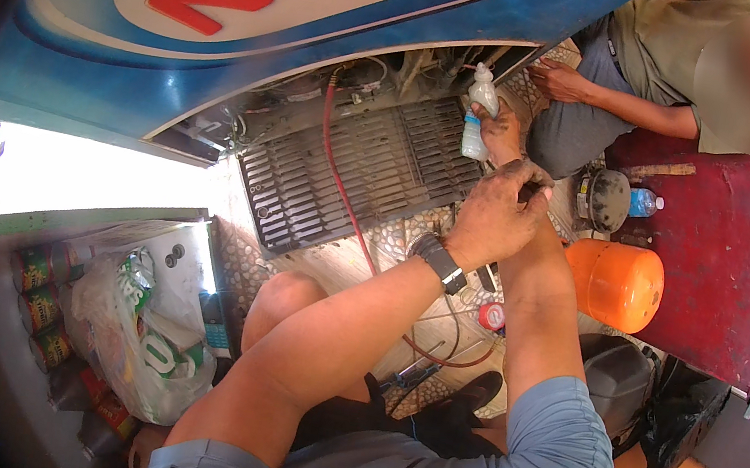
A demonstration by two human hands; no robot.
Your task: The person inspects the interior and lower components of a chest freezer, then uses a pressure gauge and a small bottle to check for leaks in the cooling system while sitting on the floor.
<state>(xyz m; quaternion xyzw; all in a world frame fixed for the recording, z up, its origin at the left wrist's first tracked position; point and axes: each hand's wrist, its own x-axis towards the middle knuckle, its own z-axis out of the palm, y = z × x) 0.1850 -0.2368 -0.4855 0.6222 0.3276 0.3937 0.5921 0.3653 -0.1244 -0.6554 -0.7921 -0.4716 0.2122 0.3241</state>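
My right hand (499,133) is wrapped around a small plastic bottle (474,141) with whitish contents and a blue label, held near the far right corner of a black slatted metal grille (360,170). My left hand (499,211), with a dark watch (439,263) on its wrist, crosses over my right forearm. Its fingers are curled toward the thumb; whatever they hold, if anything, is hidden. Beyond the grille, the open underside of a blue cabinet (110,86) shows tubing. A red hose (336,158) runs across the grille toward me.
At upper right a co-worker sits, one hand (561,80) near the cabinet. An orange container (619,285), a round dark compressor-like part (603,200) and a blue bottle (644,203) stand by a red panel (702,268). A plastic bag (130,334) and cans (43,309) are at left.
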